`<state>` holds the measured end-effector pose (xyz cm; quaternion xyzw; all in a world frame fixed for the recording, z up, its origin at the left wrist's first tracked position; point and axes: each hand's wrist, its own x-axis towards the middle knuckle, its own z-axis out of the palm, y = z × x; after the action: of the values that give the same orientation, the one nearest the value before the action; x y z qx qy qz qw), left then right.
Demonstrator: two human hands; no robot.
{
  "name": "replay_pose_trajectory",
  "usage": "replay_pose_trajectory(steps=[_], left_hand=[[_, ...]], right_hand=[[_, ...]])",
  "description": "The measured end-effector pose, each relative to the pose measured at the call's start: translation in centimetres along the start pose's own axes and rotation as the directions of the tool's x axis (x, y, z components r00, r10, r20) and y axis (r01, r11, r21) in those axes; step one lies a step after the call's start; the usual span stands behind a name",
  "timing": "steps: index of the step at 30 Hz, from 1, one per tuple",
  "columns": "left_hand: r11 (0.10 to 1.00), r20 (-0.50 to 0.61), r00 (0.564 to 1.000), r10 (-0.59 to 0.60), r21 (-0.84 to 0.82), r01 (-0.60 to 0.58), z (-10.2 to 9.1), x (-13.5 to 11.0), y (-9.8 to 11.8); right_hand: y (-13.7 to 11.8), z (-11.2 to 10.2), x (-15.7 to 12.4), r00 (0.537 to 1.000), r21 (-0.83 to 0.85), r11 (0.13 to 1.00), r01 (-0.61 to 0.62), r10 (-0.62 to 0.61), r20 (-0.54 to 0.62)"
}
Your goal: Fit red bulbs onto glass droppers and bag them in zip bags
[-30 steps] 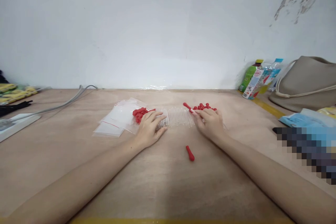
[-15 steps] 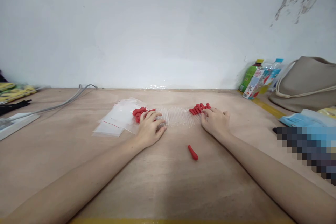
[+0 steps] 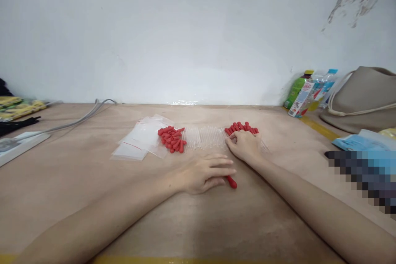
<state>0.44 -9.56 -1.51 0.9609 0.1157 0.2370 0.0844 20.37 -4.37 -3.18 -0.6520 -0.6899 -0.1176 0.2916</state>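
My left hand (image 3: 208, 173) reaches across the table, fingers stretched and thumb apart, its tips over the narrow end of a loose red rubber dropper bulb (image 3: 232, 182). My right hand (image 3: 244, 145) has thumb and forefinger curled together at the right end of a row of thin clear dropper tubes (image 3: 207, 137); whatever is between these fingertips is hidden. Just beyond it, several red-bulbed droppers (image 3: 239, 126) lie side by side, their clear stems partly covered by the hand. A heap of red rubber bulbs (image 3: 172, 138) sits left of the tubes.
Clear zip bags (image 3: 133, 142) lie left of the bulb heap. A grey cable (image 3: 77, 121) runs to a white power strip (image 3: 23, 144). Drink bottles (image 3: 298, 90), a taupe drawstring bag (image 3: 361, 99) and a blue packet (image 3: 355, 142) stand or lie at the right.
My left hand has left the bulb heap and come right and nearer, to the loose bulb. My right hand has shifted slightly left, to the end of the tube row.
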Motion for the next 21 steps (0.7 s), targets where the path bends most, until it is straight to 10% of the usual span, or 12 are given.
replay_pose_trajectory(steps=[11,21], left_hand=[[0.982,-0.008,0.998,-0.065,-0.176,0.063,0.5,0.3,0.4],[0.917,-0.353,0.851,-0.39,-0.063,0.394,-0.5,-0.8,-1.9]], right_hand=[[-1.0,-0.9,0.5,0.968,-0.047,0.99,-0.13,0.137,0.211],[-0.6,-0.7,-0.7,0.998,0.083,0.996,0.031,-0.027,-0.054]])
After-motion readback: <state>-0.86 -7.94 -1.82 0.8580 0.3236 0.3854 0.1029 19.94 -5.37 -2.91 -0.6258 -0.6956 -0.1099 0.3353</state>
